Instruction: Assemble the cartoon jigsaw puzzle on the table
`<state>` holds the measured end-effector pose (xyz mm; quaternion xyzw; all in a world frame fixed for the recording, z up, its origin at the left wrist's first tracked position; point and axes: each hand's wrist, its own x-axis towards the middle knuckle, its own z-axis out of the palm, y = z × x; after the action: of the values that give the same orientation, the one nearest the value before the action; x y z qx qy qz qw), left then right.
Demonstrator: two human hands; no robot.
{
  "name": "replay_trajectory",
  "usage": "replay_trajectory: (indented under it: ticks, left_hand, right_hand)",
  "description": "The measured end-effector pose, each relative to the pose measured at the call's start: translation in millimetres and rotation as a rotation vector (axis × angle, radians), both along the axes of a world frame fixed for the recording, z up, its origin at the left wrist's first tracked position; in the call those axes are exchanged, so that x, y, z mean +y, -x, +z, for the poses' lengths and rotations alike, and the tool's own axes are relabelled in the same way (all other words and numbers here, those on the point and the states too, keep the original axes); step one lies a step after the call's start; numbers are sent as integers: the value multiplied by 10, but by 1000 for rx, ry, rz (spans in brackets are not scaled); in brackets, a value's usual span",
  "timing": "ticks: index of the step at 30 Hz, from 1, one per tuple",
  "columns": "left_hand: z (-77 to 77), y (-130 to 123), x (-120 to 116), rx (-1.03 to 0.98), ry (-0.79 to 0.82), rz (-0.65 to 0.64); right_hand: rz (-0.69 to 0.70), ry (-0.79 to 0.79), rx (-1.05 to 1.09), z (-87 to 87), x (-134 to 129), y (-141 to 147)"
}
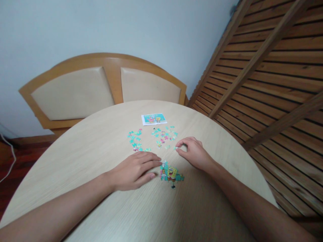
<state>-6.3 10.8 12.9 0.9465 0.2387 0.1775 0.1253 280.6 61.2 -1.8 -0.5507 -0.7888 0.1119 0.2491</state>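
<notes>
A partly joined jigsaw puzzle (pixel 172 173) lies on the round table, showing a yellow square cartoon figure and a pale figure on its left. My left hand (pixel 137 169) rests flat beside it, fingers stretched out, the fingertips at the puzzle's left edge. Beyond the puzzle, my right hand (pixel 192 151) pinches a small light-green puzzle piece (pixel 175 148) between thumb and forefinger. Close to that piece lie another pale piece (pixel 167 147) and a piece with yellow on it (pixel 158 144).
Loose puzzle pieces form a left cluster (pixel 135 137) and a right cluster (pixel 161 132). Behind them lies a reference picture card (pixel 154 119). A padded wooden bench (pixel 111 80) stands at the table's (pixel 101 134) far edge, with a slatted wooden panel (pixel 264 67) to the right.
</notes>
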Motion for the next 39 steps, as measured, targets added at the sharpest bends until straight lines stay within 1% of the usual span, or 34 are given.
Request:
replay_trajectory:
  ticks: [3, 6, 9, 12, 14, 16, 18, 20, 22, 25, 27, 29, 32, 35, 39]
  left_hand:
    - [-16, 0, 17, -30, -4, 66]
    - [-44, -30, 13, -113, 37, 125]
    - [-87, -94, -14, -224, 117, 235]
    - [-121, -164, -40, -351, 230, 334]
    - [-127, -199, -47, -440, 314, 351]
    - [-120, -219, -46, -501, 382, 337]
    - [-110, -227, -39, -534, 417, 337]
    - [-107, -224, -26, -541, 418, 355]
    - [-116, -208, -6, -522, 378, 394]
    - [-147, -169, 33, -490, 322, 440]
    - [-166, -141, 58, -478, 315, 449]
    - [-176, -121, 75, -458, 309, 458]
    - [-172, -108, 84, -417, 281, 475]
    - [-162, -105, 81, -371, 247, 460]
    - [-163, -102, 77, -320, 210, 427]
  right_hand:
    - [52, 12, 55, 34, -43, 66]
    - [133, 43, 197, 52, -106, 166]
    - [197, 102, 318, 66, -193, 290]
    - [230, 151, 397, 83, -289, 406]
    - [256, 175, 434, 95, -344, 468]
    - [281, 202, 456, 102, -384, 512]
    - [302, 227, 465, 104, -406, 534]
    - [321, 231, 454, 106, -411, 529]
    - [338, 192, 392, 115, -408, 495]
    - [373, 121, 169, 154, -401, 403]
    - [399, 113, 23, 186, -402, 339]
    - [423, 128, -53, 210, -407, 295]
    - [484, 143, -71, 215, -420, 285]
    - [549, 141, -32, 191, -434, 319]
    - [556, 133, 21, 151, -443, 361]
